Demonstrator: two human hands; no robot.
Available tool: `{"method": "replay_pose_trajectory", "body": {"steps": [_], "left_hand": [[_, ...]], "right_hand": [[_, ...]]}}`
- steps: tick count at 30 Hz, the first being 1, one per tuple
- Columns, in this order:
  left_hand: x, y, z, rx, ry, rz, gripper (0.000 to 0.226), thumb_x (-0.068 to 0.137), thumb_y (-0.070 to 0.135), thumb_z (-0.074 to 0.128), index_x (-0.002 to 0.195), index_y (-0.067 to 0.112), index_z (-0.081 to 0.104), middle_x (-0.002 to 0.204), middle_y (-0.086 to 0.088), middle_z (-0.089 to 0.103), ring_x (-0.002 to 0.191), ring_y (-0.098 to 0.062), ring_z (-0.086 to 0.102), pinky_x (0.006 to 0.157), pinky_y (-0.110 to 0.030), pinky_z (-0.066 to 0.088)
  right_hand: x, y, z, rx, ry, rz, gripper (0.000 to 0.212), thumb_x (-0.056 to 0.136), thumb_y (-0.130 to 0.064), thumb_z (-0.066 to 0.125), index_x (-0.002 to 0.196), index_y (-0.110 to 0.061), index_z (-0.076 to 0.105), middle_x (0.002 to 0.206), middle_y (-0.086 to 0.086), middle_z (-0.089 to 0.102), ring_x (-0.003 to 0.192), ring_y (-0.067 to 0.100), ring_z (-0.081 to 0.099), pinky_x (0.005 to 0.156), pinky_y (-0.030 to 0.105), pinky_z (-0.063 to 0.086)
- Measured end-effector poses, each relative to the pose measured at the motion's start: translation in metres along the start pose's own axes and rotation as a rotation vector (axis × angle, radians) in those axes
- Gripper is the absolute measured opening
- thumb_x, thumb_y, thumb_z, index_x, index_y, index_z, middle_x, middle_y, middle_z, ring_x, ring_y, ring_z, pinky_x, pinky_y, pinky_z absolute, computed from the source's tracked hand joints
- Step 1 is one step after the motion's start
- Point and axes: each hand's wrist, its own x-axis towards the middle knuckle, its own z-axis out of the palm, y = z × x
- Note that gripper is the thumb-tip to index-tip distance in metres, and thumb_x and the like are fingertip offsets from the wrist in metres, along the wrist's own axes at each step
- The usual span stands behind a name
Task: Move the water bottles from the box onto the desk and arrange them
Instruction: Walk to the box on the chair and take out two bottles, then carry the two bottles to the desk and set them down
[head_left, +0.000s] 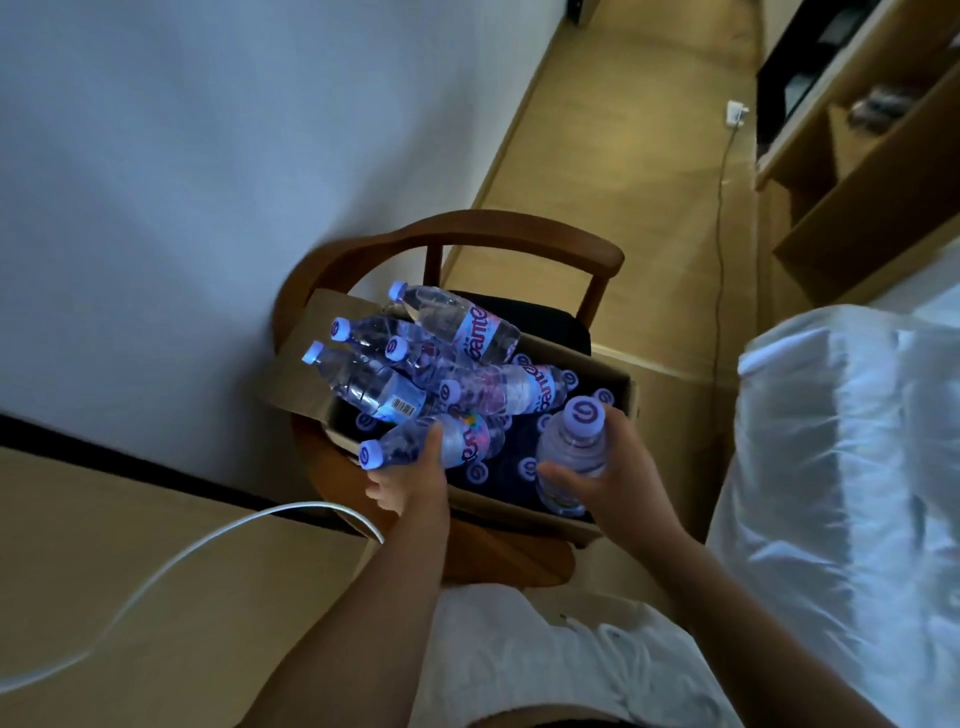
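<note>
Two water bottles held over the cardboard box (621, 410) on a wooden chair (519, 234). Left hand (415, 483) grip wraps a tilted bottle (441, 441), cap pointing left. Right hand (618, 467) grip closed round an upright bottle (571, 457), cap up. Beyond both grips, a bottle pile (415, 358) lies on standing bottles. Worktop (104, 545) left of left grip, white cable (156, 577) on it. Bed (857, 467) right.

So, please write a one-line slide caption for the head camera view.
Left hand and right hand each grip a water bottle over the cardboard box on a wooden chair.
</note>
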Motion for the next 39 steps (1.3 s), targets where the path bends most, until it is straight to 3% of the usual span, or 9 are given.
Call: {"method": "replay_pose_trajectory", "body": {"steps": [5, 11, 17, 20, 22, 25, 28, 34, 39], "left_hand": [[-0.007, -0.005, -0.003, -0.104, -0.12, 0.228, 0.092, 0.068, 0.037, 0.084, 0.141, 0.012, 0.033, 0.138, -0.012, 0.048, 0.125, -0.031, 0.048, 0.097, -0.037, 0.041], [-0.019, -0.005, -0.014, -0.054, -0.187, 0.466, 0.072, 0.072, 0.03, 0.082, 0.129, 0.011, 0.042, 0.121, -0.007, 0.058, 0.11, -0.026, 0.055, 0.082, -0.028, 0.04], [-0.039, 0.024, -0.047, -0.107, -0.143, 0.689, 0.049, 0.063, 0.035, 0.085, 0.093, 0.041, 0.047, 0.093, 0.021, 0.058, 0.082, 0.01, 0.058, 0.062, -0.005, 0.043], [-0.058, 0.027, -0.07, -0.155, -0.097, 0.724, 0.05, 0.061, 0.031, 0.086, 0.101, 0.037, 0.055, 0.104, 0.008, 0.064, 0.094, -0.002, 0.062, 0.077, -0.02, 0.052], [-0.075, 0.024, -0.083, -0.189, -0.092, 0.732, 0.055, 0.059, 0.032, 0.086, 0.106, 0.031, 0.057, 0.11, -0.003, 0.064, 0.099, -0.016, 0.063, 0.083, -0.031, 0.053], [-0.105, 0.011, -0.101, -0.212, -0.006, 0.737, 0.061, 0.049, 0.048, 0.076, 0.104, 0.03, 0.058, 0.107, -0.008, 0.064, 0.098, -0.022, 0.062, 0.083, -0.033, 0.051], [-0.127, -0.009, -0.119, -0.211, 0.146, 0.722, 0.054, 0.049, 0.045, 0.079, 0.097, 0.038, 0.055, 0.101, -0.006, 0.063, 0.094, -0.022, 0.061, 0.08, -0.029, 0.047], [-0.155, -0.056, -0.165, -0.294, 0.29, 0.637, 0.055, 0.057, 0.024, 0.088, 0.101, 0.033, 0.056, 0.09, 0.022, 0.066, 0.082, 0.007, 0.061, 0.069, -0.004, 0.042], [-0.187, -0.102, -0.21, -0.418, 0.409, 0.574, 0.055, 0.052, 0.03, 0.083, 0.101, 0.026, 0.059, 0.087, 0.02, 0.068, 0.081, 0.001, 0.064, 0.07, -0.01, 0.046]], "right_hand": [[0.001, -0.005, 0.007, 0.018, -0.047, -0.028, 0.067, 0.068, -0.034, 0.081, 0.124, -0.024, 0.046, 0.114, -0.011, 0.059, 0.103, 0.002, 0.058, 0.084, 0.018, 0.049], [0.001, -0.008, 0.009, 0.048, -0.056, -0.042, 0.065, 0.067, -0.034, 0.08, 0.12, -0.03, 0.043, 0.111, -0.014, 0.055, 0.101, -0.002, 0.055, 0.082, 0.011, 0.045], [0.007, -0.013, 0.0, 0.038, -0.017, -0.164, 0.053, 0.07, -0.028, 0.08, 0.111, -0.025, 0.047, 0.107, -0.001, 0.053, 0.101, 0.018, 0.056, 0.088, 0.041, 0.05], [0.013, -0.022, -0.006, 0.103, -0.096, -0.212, 0.046, 0.069, -0.03, 0.079, 0.103, -0.03, 0.048, 0.107, 0.004, 0.056, 0.1, 0.023, 0.059, 0.086, 0.047, 0.05], [0.016, -0.028, -0.007, 0.143, -0.169, -0.231, 0.043, 0.069, -0.028, 0.08, 0.097, -0.036, 0.048, 0.105, 0.006, 0.059, 0.1, 0.023, 0.059, 0.086, 0.046, 0.05], [0.019, -0.035, -0.001, 0.155, -0.243, -0.319, 0.041, 0.067, -0.02, 0.083, 0.086, -0.037, 0.05, 0.093, -0.004, 0.059, 0.09, 0.01, 0.06, 0.078, 0.029, 0.049], [0.016, -0.036, 0.01, 0.132, -0.354, -0.37, 0.041, 0.065, -0.018, 0.084, 0.091, -0.026, 0.053, 0.093, 0.002, 0.056, 0.091, 0.018, 0.057, 0.079, 0.026, 0.045], [-0.021, -0.044, 0.03, 0.145, -0.647, -0.407, 0.047, 0.059, -0.036, 0.077, 0.097, -0.031, 0.049, 0.099, 0.008, 0.056, 0.092, 0.02, 0.058, 0.08, 0.031, 0.047], [-0.071, -0.06, 0.05, 0.148, -0.906, -0.517, 0.038, 0.065, -0.031, 0.074, 0.095, -0.036, 0.053, 0.086, -0.007, 0.064, 0.078, 0.006, 0.064, 0.068, 0.015, 0.048]]}}
